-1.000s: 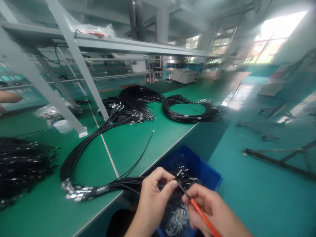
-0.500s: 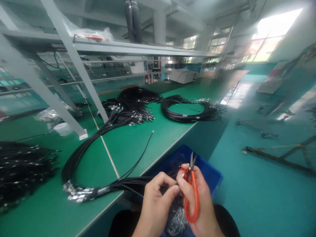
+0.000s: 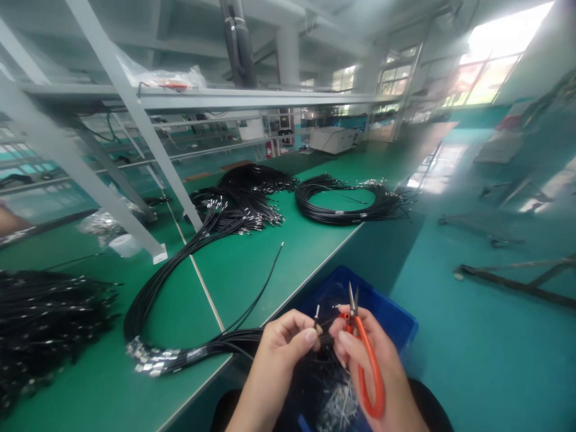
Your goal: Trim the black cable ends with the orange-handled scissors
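My left hand [image 3: 288,351] pinches one black cable near its end, and a pale metal tip [image 3: 317,313] sticks up from the fingers. In my right hand [image 3: 375,354] is a pair of scissors [image 3: 369,366] with orange handles, the blades pointing up and slightly apart. A small orange ring-like part, perhaps of the other handle, shows by the right fingers. Beneath both hands is a blue bin [image 3: 387,315] with pale scraps [image 3: 338,408] inside. A bundle of black cables [image 3: 153,300], wrapped with shiny tape, curves over the table edge towards my left hand.
On the green table [image 3: 252,270] lie a coiled cable bundle [image 3: 342,219], heaped black cables [image 3: 252,180] and another dark pile [image 3: 45,330]. A metal shelf post [image 3: 166,174] stands on the table by a white roll [image 3: 125,245]. Part of another person's arm [image 3: 11,221] shows at far left.
My hands have moved apart; the left now shows the cable's pale tip above its fingers. My right hand, with the scissors, has shifted right. An arm has come into view at far left.
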Available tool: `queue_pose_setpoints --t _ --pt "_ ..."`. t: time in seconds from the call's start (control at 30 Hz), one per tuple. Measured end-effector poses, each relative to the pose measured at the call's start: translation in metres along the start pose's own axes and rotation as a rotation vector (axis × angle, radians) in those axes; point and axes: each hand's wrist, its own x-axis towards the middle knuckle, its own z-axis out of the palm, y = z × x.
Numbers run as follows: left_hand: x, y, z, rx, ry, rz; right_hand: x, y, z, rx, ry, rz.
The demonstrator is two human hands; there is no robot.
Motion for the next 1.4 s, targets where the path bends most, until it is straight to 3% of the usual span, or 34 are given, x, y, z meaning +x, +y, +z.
queue_pose_setpoints --t 0.13,0.3,0.53,0.63,0.7,0.77,0.87,0.93,1.07,1.13,1.23,1.4 --pt "0.002 -0.003 -0.004 -0.015 -0.055 -0.028 0.002 -0.002 -0.009 0.01 -0.008 0.021" --pt "0.03 -0.003 -0.01 0.686 -0.037 -0.011 0.006 -0.013 -0.018 0.0 0.026 -0.012" --pt "0.138 0.014 -0.051 1.068 0.428 -0.143 0.012 -0.021 -0.041 -0.097 0.067 -0.065" --pt "0.165 0.015 -0.056 1.124 0.468 -0.208 0.009 -0.026 -0.044 -0.137 0.017 -0.054" --pt "0.167 0.014 -0.05 1.138 0.428 -0.208 0.005 -0.034 -0.037 -0.109 -0.039 -0.061" --pt "0.156 0.015 -0.039 1.137 0.371 -0.158 0.003 -0.042 -0.023 -0.007 -0.112 -0.057" --pt "0.118 0.023 -0.016 1.104 0.282 -0.004 0.011 -0.04 0.0 0.21 -0.182 0.003" --pt "0.082 0.031 0.0 1.069 0.224 0.098 0.023 -0.023 0.005 0.254 -0.109 0.044" --pt "0.02 0.035 0.02 0.935 0.125 0.28 0.044 0.03 -0.013 0.118 0.075 0.186" --pt "0.001 0.031 0.023 0.824 0.124 0.359 0.044 0.041 -0.025 0.066 0.094 0.189" --pt "-0.013 0.02 0.022 0.594 0.107 0.323 0.029 0.024 -0.028 -0.041 0.07 0.027" --pt "-0.019 0.001 0.02 0.348 0.074 0.179 0.001 -0.02 0.004 -0.084 0.04 -0.126"
